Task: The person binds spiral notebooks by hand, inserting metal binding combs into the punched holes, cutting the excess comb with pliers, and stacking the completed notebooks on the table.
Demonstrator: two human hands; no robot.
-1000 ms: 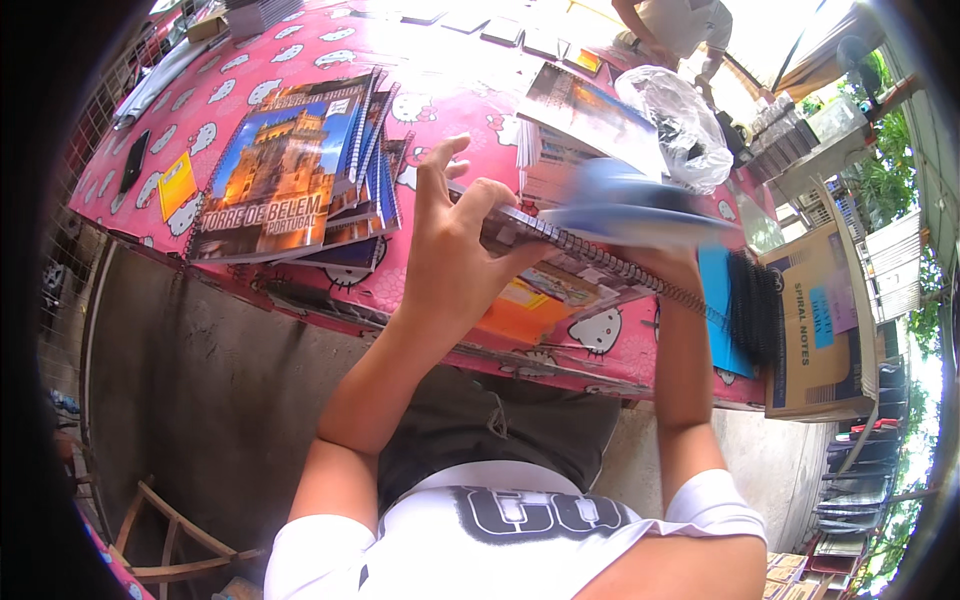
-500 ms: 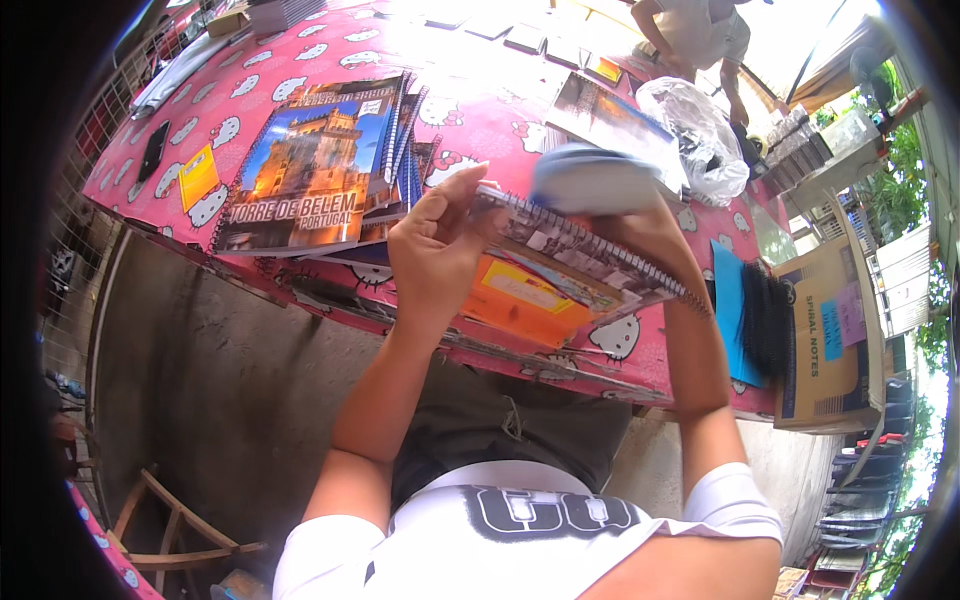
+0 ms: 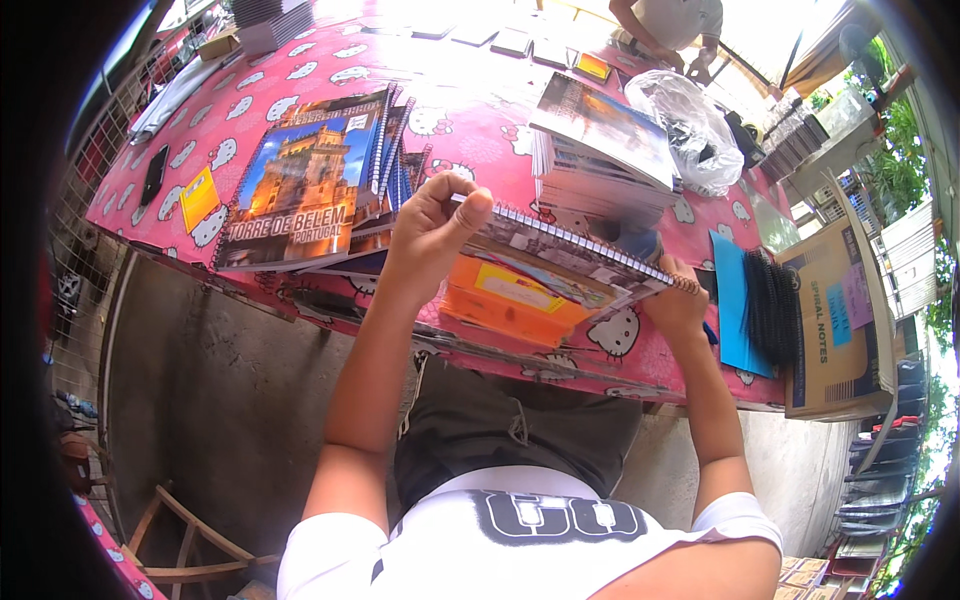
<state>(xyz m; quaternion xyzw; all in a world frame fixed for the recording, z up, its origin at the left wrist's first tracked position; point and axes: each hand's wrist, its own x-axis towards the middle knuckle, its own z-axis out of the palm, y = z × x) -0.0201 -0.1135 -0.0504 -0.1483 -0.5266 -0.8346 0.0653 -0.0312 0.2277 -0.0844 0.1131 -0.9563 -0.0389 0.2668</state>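
A spiral notebook (image 3: 560, 258) is held up at a tilt over the near table edge, its coil binding running along the top. My left hand (image 3: 432, 240) grips its left end, thumb raised and fingers curled. At the opposite end of the coil, my right hand (image 3: 680, 300) has its fingers closed around the corner. Part of a blue surface shows behind the coil near that hand. Under the notebook lies a stack of orange booklets (image 3: 510, 312), partly covered by it.
Spiral notebooks with a castle-tower cover (image 3: 305, 180) lie at the left. A taller notebook stack (image 3: 600, 150) stands ahead, beside a clear plastic bag (image 3: 685, 130). A blue sheet with black coils (image 3: 745, 305) and a cardboard box (image 3: 835, 320) are at right. Another person (image 3: 670, 25) stands across the table.
My right hand has come down from behind the notebook to the right end of its coil. The blurred blue-and-white flap above the coil is gone from there, uncovering the stack behind.
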